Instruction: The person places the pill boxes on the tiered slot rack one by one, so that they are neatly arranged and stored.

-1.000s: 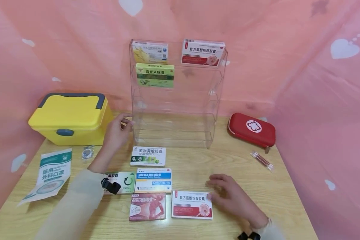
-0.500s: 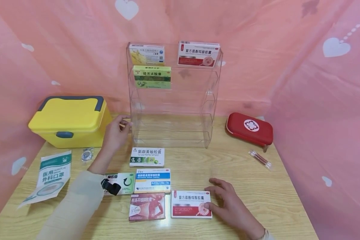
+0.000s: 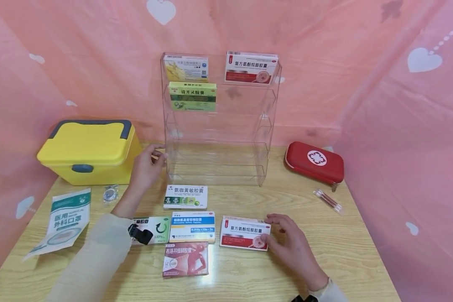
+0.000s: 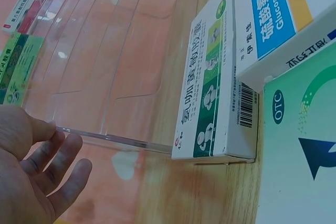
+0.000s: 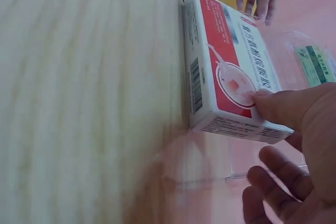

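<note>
In the head view my right hand [image 3: 292, 247] pinches the right end of a red-and-white medicine box [image 3: 245, 233], thumb on its front face. The right wrist view shows this medicine box [image 5: 231, 66] tilted up off the table. My left hand [image 3: 147, 167] is at the left side of a clear display rack [image 3: 219, 134]; in the left wrist view, thumb and forefinger pinch the rack's edge [image 4: 115, 139]. Nearest the rack's foot lies a white-and-green medicine box [image 3: 186, 197]. Below it lie a blue-and-white box [image 3: 192, 227], a green box [image 3: 160, 230] and a pink box [image 3: 186, 260].
On the rack's upper tiers stand a yellow-and-white box [image 3: 186, 68], another red-and-white box [image 3: 251, 68] and a green box [image 3: 193, 97]. A yellow case [image 3: 87, 151], a mask packet [image 3: 68, 218] and a small round item [image 3: 110, 193] are left. A red pouch [image 3: 314, 163] and swabs [image 3: 327, 200] lie right.
My right hand has come to the red-and-white box, taken hold of it and raised it off the table, away from me. The left hand stays at the rack.
</note>
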`<move>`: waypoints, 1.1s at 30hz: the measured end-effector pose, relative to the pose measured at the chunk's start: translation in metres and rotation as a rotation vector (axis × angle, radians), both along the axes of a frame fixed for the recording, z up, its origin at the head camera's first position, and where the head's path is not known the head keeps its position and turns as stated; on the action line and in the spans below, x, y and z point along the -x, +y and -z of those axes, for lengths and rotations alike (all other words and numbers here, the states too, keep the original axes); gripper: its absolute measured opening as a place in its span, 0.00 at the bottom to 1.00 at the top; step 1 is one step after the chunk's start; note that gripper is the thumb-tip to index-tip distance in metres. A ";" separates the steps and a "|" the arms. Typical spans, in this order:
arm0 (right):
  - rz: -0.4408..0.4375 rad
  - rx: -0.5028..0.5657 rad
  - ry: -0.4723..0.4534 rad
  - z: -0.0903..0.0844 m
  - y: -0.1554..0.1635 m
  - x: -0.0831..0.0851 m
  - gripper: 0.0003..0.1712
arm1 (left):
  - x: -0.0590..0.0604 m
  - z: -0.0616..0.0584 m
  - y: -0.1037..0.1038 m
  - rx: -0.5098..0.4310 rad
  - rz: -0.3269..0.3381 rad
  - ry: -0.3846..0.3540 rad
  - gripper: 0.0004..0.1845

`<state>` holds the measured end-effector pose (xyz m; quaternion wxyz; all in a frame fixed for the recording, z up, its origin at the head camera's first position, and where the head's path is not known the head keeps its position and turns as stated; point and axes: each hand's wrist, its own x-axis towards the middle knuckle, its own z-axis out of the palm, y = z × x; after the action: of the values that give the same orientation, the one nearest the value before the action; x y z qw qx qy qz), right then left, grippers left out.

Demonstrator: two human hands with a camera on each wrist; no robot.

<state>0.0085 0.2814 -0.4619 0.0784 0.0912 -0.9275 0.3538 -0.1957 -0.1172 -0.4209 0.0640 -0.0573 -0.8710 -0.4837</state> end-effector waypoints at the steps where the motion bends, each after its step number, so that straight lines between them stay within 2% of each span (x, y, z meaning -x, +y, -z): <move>1: -0.010 0.004 0.019 0.000 0.000 -0.001 0.26 | 0.000 0.000 0.000 -0.001 0.000 0.001 0.16; 5: -0.067 0.043 0.066 0.000 0.002 -0.006 0.25 | -0.001 -0.001 -0.001 -0.008 0.001 0.008 0.16; 9: -0.128 0.104 0.073 0.000 0.004 -0.011 0.26 | -0.001 -0.001 -0.002 -0.002 -0.006 0.005 0.16; 14: -0.116 0.191 -0.002 -0.004 0.007 -0.010 0.26 | -0.001 -0.001 -0.001 -0.002 -0.001 0.019 0.16; 17: -0.115 0.227 0.008 -0.012 0.012 0.000 0.25 | -0.001 -0.001 0.000 -0.009 0.004 0.013 0.16; 20: -0.101 0.259 0.068 -0.024 0.017 0.019 0.24 | -0.001 0.000 0.001 -0.012 0.006 0.001 0.16; 23: -0.060 0.296 0.131 -0.041 0.018 0.044 0.24 | 0.000 0.001 0.000 -0.009 0.000 0.004 0.16; 29: 0.055 0.402 0.279 -0.089 0.009 0.102 0.20 | 0.001 0.002 -0.001 -0.013 0.016 0.009 0.16; 33: 0.056 0.488 0.372 -0.121 0.002 0.146 0.19 | 0.001 0.001 -0.001 -0.022 0.013 -0.001 0.16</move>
<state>-0.1373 0.2837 -0.3408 0.2763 0.1073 -0.7869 0.5412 -0.1966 -0.1186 -0.4218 0.0612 -0.0622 -0.8652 -0.4938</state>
